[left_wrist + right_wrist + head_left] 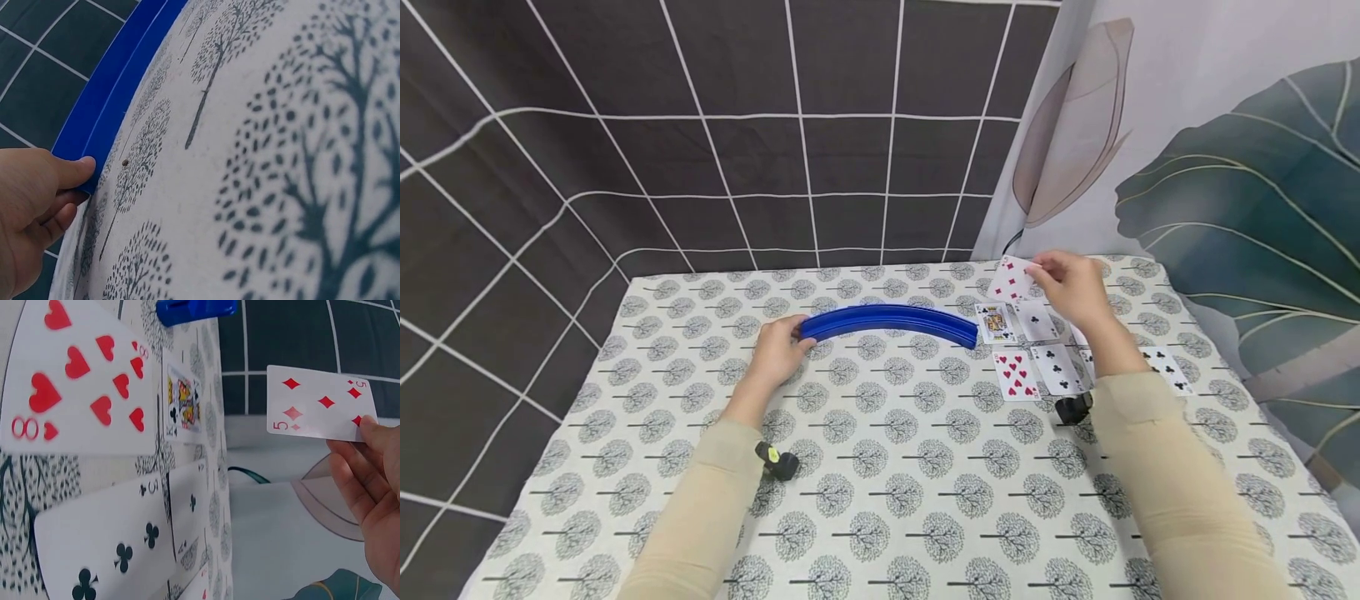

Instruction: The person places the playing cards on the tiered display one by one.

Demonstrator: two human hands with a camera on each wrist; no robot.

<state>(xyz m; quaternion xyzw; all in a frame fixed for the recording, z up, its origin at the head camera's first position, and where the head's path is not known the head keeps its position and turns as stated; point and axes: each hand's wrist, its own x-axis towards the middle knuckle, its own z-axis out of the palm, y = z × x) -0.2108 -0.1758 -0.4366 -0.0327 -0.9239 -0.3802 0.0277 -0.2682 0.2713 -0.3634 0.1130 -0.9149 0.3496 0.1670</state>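
At its left end, my left hand (777, 350) pinches a curved blue playing-card holder (887, 319), thumb on the near side in the left wrist view. The holder lies on the patterned cloth, and I see no cards in it. A five of diamonds (1009, 279) is raised above the table's far right part, its edge pinched between thumb and fingers of my right hand (1075, 287). Below it lie face-up cards: a king of clubs (996, 323), an eight of hearts (87, 394), a three of clubs (119, 544) and others. My right forearm partly hides some.
Beyond the right forearm lies another clubs card (1165, 369). Tree-patterned cloth (887, 475) covers the table. A dark gridded backdrop (842, 158) rises along the back and left, and a leaf-print curtain (1180, 108) hangs at the right.
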